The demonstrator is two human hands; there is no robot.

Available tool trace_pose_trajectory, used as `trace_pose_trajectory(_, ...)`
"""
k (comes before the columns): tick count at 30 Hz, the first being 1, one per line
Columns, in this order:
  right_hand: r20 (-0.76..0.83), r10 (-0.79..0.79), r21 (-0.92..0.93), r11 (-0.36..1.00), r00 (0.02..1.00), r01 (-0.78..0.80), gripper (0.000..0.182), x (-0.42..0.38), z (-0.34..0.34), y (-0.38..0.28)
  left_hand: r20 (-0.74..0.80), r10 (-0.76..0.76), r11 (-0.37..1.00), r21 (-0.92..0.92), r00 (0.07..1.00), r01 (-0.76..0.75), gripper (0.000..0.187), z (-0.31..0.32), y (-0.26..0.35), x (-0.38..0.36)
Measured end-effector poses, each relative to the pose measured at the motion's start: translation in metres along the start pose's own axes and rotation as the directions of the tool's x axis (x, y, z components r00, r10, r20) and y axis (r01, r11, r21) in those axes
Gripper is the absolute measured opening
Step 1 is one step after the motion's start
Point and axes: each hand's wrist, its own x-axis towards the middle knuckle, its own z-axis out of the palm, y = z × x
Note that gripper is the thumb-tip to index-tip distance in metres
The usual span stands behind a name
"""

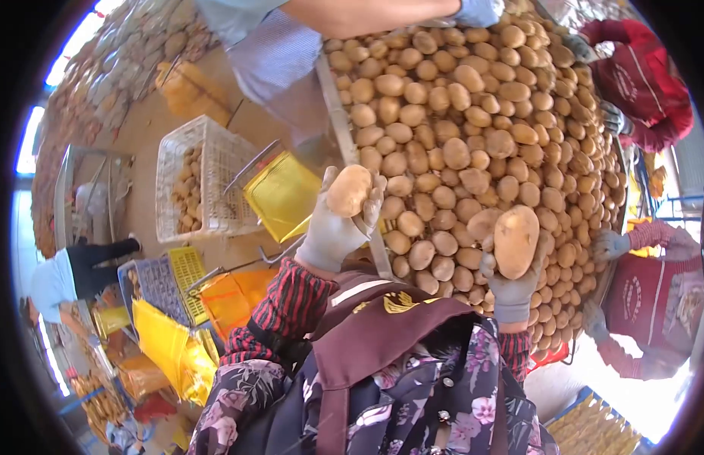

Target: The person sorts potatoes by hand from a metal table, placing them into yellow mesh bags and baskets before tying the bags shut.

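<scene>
My left hand (333,231), in a pale grey glove, is closed around a potato (349,190) near the rim of the sorting table. Over the heap, my right hand (511,292), gloved the same way, grips a larger, oblong potato (516,241). A thick layer of loose potatoes (456,152) covers the table under and beyond both hands. The table's metal edge (338,121) runs between my left hand and the open floor side.
To the left stand a white plastic crate (208,182) with potatoes, a yellow bag on a frame (282,193) and a blue crate (159,288). A co-worker's gloved hand (477,11) reaches in at the top; people in red (644,83) work along the right side.
</scene>
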Motion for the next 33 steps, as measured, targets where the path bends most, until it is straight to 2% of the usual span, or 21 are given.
trace_pose_trajectory(1, 0.099, 0.031, -0.070, 0.997, 0.995, -0.025, 0.073, -0.002, -0.002, 0.000, -0.097, 0.145, 0.989, 0.044, 0.985, -0.141, 0.054, -0.007, 0.007, -0.007)
trace_pose_trajectory(8, 0.004, 0.162, -0.093, 0.983, 0.987, -0.161, 0.079, 0.002, 0.024, 0.015, -0.098, 0.313, 0.944, -0.078, 0.945, -0.321, 0.052, -0.024, 0.034, -0.040)
trace_pose_trajectory(10, 0.037, 0.187, -0.097, 0.978, 0.982, -0.183, 0.081, 0.005, 0.027, 0.019, -0.302, 0.544, 0.835, 0.111, 0.783, -0.538, 0.054, -0.024, 0.041, -0.040)
trace_pose_trajectory(13, 0.060, 0.182, -0.111, 0.978, 0.981, -0.175, 0.078, 0.010, 0.012, 0.028, -0.243, 0.716, 0.698, 0.287, 0.655, -0.657, 0.054, -0.071, 0.073, -0.041)
trace_pose_trajectory(14, 0.061, 0.170, -0.132, 0.978, 0.984, -0.161, 0.073, 0.009, 0.007, 0.026, -0.395, 0.697, 0.707, 0.242, 0.598, -0.665, 0.059, -0.046, 0.062, -0.038)
trace_pose_trajectory(16, -0.095, 0.048, -0.141, 0.988, 0.994, -0.062, 0.070, 0.009, 0.021, 0.035, -0.509, 0.437, 0.878, 0.063, 0.742, -0.474, 0.064, -0.045, 0.062, -0.034)
trace_pose_trajectory(17, -0.006, 0.024, -0.228, 0.973, 1.000, -0.024, 0.068, 0.008, 0.022, 0.034, -0.506, 0.408, 0.894, 0.055, 0.760, -0.444, 0.064, -0.042, 0.046, -0.024)
trace_pose_trajectory(18, 0.086, 0.018, -0.310, 0.951, 0.996, 0.010, 0.067, 0.008, 0.027, 0.035, -0.161, 0.413, 0.745, 0.626, 0.896, -0.231, 0.065, -0.036, 0.022, -0.014)
trace_pose_trajectory(19, 0.088, -0.053, -0.317, 0.945, 0.995, 0.078, 0.063, 0.010, 0.036, 0.041, 0.120, 0.170, 0.222, 0.962, 0.978, -0.157, 0.066, -0.029, -0.001, -0.004)
trace_pose_trajectory(20, 0.083, -0.066, -0.315, 0.945, 0.994, 0.089, 0.063, 0.011, 0.045, 0.045, 0.121, 0.156, 0.223, 0.963, 0.980, -0.154, 0.066, -0.006, -0.031, 0.005)
trace_pose_trajectory(22, 0.324, -0.330, -0.830, 0.350, 0.887, 0.433, 0.072, 0.009, 0.066, 0.046, -0.010, 0.020, 0.546, 0.838, 1.000, -0.003, 0.062, 0.044, -0.081, 0.018)
trace_pose_trajectory(23, 0.201, -0.201, -0.848, 0.455, 0.959, 0.273, 0.079, -0.003, 0.078, 0.041, -0.010, 0.009, 0.538, 0.843, 1.000, 0.004, 0.062, 0.038, -0.080, 0.025)
trace_pose_trajectory(24, 0.198, -0.215, -0.843, 0.460, 0.956, 0.279, 0.079, -0.007, 0.076, 0.037, -0.049, -0.086, 0.679, 0.728, 0.995, 0.094, 0.061, 0.028, -0.076, 0.037)
trace_pose_trajectory(25, 0.254, -0.229, -0.904, 0.289, 0.940, 0.315, 0.079, -0.011, 0.072, 0.028, -0.070, -0.185, 0.788, 0.585, 0.980, 0.191, 0.061, 0.022, -0.075, 0.045)
trace_pose_trajectory(26, 0.311, -0.235, -0.934, 0.107, 0.921, 0.342, 0.080, -0.013, 0.069, 0.021, -0.068, -0.199, 0.780, 0.593, 0.978, 0.200, 0.061, 0.028, -0.077, 0.045)
trace_pose_trajectory(27, 0.417, -0.343, -0.906, -0.078, 0.841, 0.417, 0.084, -0.015, 0.068, 0.018, 0.091, -0.161, 0.585, 0.811, 0.983, 0.020, 0.060, 0.036, -0.080, 0.039)
trace_pose_trajectory(28, 0.412, -0.353, -0.908, -0.078, 0.840, 0.412, 0.084, -0.013, 0.069, 0.016, 0.253, -0.165, 0.341, 0.922, 0.953, -0.186, 0.060, 0.039, -0.084, 0.037)
trace_pose_trajectory(29, 0.531, -0.372, -0.847, -0.238, 0.761, 0.475, 0.083, -0.010, 0.079, 0.018, 0.014, -0.168, 0.568, 0.819, 0.986, 0.085, 0.061, 0.028, -0.086, 0.041)
trace_pose_trajectory(30, 0.640, -0.368, -0.764, -0.393, 0.674, 0.511, 0.082, -0.006, 0.089, 0.022, 0.006, -0.180, 0.564, 0.820, 0.984, 0.098, 0.061, 0.031, -0.092, 0.042)
trace_pose_trajectory(32, 0.665, -0.420, -0.747, -0.393, 0.618, 0.536, 0.072, 0.008, 0.101, 0.030, -0.187, -0.130, 0.733, 0.643, 0.974, 0.222, 0.062, 0.040, -0.106, 0.043)
trace_pose_trajectory(33, 0.624, -0.397, -0.781, -0.315, 0.673, 0.539, 0.064, 0.018, 0.101, 0.027, 0.056, -0.117, 0.271, 0.962, 0.992, -0.022, 0.064, 0.022, -0.094, 0.045)
